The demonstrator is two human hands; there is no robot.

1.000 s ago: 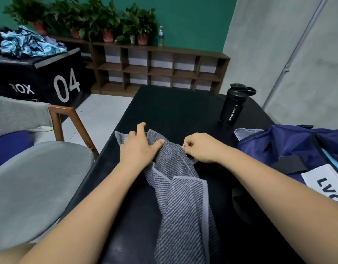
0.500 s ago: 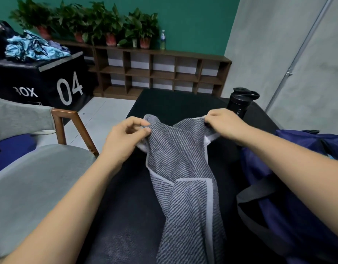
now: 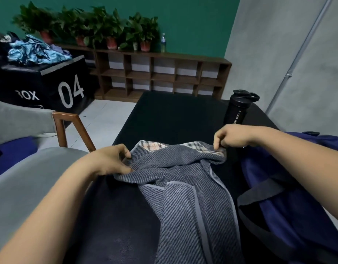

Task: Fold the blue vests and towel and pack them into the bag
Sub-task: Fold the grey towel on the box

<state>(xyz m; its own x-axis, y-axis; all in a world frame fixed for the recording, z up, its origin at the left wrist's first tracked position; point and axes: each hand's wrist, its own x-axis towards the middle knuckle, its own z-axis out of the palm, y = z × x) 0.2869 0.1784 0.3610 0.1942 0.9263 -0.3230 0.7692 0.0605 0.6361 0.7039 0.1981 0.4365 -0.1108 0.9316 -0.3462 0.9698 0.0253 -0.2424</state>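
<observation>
The grey ribbed towel [image 3: 183,187] lies on the black surface [image 3: 174,115], its far end stretched sideways between the two hands and showing a plaid band along that edge. The rest runs toward the near edge in a narrower, loosely doubled strip with a pale border. The left hand [image 3: 109,161] pinches the towel's far left corner between thumb and curled fingers. The right hand [image 3: 233,136] pinches the far right corner from above, fingertips pointing down into the bunched cloth. The hands are well apart, each clamped on its own corner.

Just right of the towel sits the navy duffel bag [image 3: 288,187] with a dark grey strap draped over it. A black sport bottle [image 3: 238,107] stands upright on the surface beyond the right hand. To the left is a grey chair [image 3: 31,178] with a wooden arm. Farther off, a black box marked 04 [image 3: 50,82] carries crumpled light-blue clothes [image 3: 35,52], and a wooden shelf unit [image 3: 160,77] against the green wall holds potted plants [image 3: 111,33] and a clear water bottle [image 3: 163,42]
</observation>
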